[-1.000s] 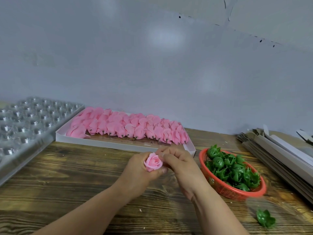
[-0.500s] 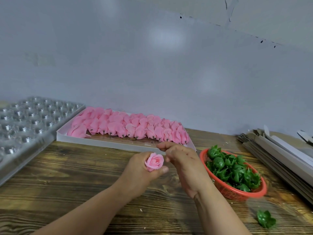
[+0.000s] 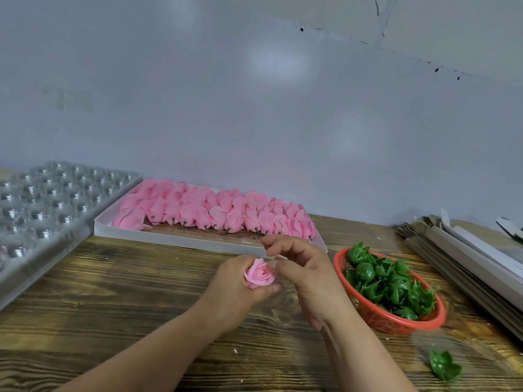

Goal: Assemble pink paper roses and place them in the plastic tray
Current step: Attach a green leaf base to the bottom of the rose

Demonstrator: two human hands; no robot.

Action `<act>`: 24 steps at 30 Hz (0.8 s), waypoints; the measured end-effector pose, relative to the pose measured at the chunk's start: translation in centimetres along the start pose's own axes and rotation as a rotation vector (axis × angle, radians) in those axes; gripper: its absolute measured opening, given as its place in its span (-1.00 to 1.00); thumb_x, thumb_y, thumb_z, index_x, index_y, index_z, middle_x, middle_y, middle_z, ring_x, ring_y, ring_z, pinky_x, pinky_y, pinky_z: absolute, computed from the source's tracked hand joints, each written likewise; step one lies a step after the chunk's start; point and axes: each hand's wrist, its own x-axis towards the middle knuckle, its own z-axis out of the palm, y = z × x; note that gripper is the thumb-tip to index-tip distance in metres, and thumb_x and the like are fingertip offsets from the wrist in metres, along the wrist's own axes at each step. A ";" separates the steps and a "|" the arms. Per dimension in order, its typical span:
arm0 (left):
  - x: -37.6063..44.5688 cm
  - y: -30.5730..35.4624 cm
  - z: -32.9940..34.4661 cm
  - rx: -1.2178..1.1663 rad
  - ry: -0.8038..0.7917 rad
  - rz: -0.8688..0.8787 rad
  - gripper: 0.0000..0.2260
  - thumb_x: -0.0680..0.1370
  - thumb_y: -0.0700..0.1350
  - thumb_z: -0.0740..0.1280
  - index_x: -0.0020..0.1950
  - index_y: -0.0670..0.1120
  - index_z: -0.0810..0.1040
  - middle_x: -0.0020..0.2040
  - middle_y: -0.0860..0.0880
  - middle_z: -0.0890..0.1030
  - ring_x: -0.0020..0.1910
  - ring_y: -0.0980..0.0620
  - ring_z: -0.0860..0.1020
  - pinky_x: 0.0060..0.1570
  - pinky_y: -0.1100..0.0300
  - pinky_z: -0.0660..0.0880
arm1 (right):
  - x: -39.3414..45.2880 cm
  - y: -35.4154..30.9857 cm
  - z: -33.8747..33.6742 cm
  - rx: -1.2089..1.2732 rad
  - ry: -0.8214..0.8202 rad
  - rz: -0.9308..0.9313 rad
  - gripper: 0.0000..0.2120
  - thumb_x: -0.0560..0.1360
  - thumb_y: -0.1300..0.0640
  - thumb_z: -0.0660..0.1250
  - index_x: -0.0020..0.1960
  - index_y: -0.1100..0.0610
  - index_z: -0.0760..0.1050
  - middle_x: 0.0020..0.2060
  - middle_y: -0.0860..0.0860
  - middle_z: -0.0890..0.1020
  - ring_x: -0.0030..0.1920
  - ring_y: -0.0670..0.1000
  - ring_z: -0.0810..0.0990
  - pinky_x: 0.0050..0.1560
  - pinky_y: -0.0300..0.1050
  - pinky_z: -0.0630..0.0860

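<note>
Basket (image 3: 424,321) of green calyxes (image 3: 387,284), white box (image 3: 181,239) of petals (image 3: 215,213)

A wooden table (image 3: 113,306) with dark, pronounced grain carries all items. A stack of flat grey and white cardboard sheets (image 3: 464,256) lies at its right edge, slanting toward the rear. A plain pale grey wall (image 3: 254,108) stands behind the table, showing several small dark marks and a thin crack line at upper right. Small white scraps (image 3: 235,350) lie scattered on the table surface near the front.
</note>
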 end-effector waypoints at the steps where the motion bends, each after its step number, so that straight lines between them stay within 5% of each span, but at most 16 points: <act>1: 0.0 0.0 0.0 0.000 -0.001 -0.001 -0.87 0.42 -0.16 0.51 -0.08 -0.12 0.63 -0.17 -0.14 0.65 -0.20 -0.06 0.60 -0.15 0.06 0.51 | 0.1 0.0 0.0 0.001 0.003 0.004 -0.79 0.36 0.48 0.35 -0.21 0.19 0.59 0.00 0.06 0.66 -0.02 -0.13 0.62 -0.07 -0.28 0.54; 6: -0.1 0.3 0.0 -0.034 -0.019 0.018 -0.90 0.42 -0.20 0.51 -0.15 -0.04 0.62 -0.21 -0.04 0.66 -0.31 0.17 0.55 -0.28 0.32 0.46 | 0.1 0.5 0.1 -0.017 -0.024 0.047 -0.85 0.23 0.24 0.34 -0.21 0.21 0.60 -0.03 -0.03 0.67 -0.05 -0.16 0.63 -0.15 -0.34 0.51; 10: -0.3 0.7 -0.1 -0.059 0.001 -0.008 -0.91 0.46 -0.19 0.47 -0.20 -0.04 0.61 -0.30 -0.03 0.61 -0.31 0.18 0.52 -0.26 0.30 0.45 | 0.2 0.4 0.1 0.002 0.054 0.013 -0.89 0.31 0.31 0.38 -0.18 0.19 0.59 -0.12 -0.04 0.69 -0.07 -0.09 0.63 -0.13 -0.30 0.52; 14: -0.3 0.9 -0.3 -0.288 0.117 -0.123 -0.70 0.53 -0.13 0.37 -0.41 0.03 0.58 -0.46 0.14 0.52 -0.44 0.30 0.47 -0.35 0.45 0.42 | 0.4 0.9 0.1 -0.107 0.197 0.045 -0.83 0.41 0.43 0.31 -0.22 0.18 0.55 -0.27 0.08 0.59 -0.19 0.02 0.53 -0.05 -0.05 0.49; 16: -0.2 1.1 -0.3 -0.397 0.116 -0.175 -0.74 0.53 0.00 0.32 -0.35 0.06 0.64 -0.37 0.10 0.62 -0.32 0.25 0.57 -0.25 0.39 0.48 | 0.2 1.1 0.8 -0.196 0.113 0.050 -0.81 0.39 0.45 0.33 -0.21 0.17 0.53 -0.32 0.05 0.55 -0.24 0.00 0.50 -0.13 -0.11 0.48; 20: 0.2 0.7 -0.2 -0.641 0.161 -0.274 -0.70 0.41 0.17 0.29 -0.30 0.00 0.68 -0.17 -0.20 0.68 -0.11 -0.15 0.67 -0.01 -0.03 0.58 | -0.5 1.8 2.7 -0.211 -0.009 0.003 -0.69 0.30 0.49 0.41 -0.13 0.14 0.50 -0.37 -0.10 0.60 -0.30 -0.15 0.54 -0.19 -0.28 0.53; 24: 0.4 0.6 -0.1 -0.840 0.229 -0.349 -0.68 0.41 0.16 0.29 -0.13 -0.04 0.68 -0.11 -0.19 0.69 -0.14 -0.10 0.68 -0.17 0.04 0.61 | -0.8 2.7 3.6 -0.369 0.112 -0.112 -0.67 0.28 0.37 0.47 -0.14 0.00 0.48 -0.33 -0.24 0.58 -0.31 -0.24 0.51 -0.24 -0.37 0.46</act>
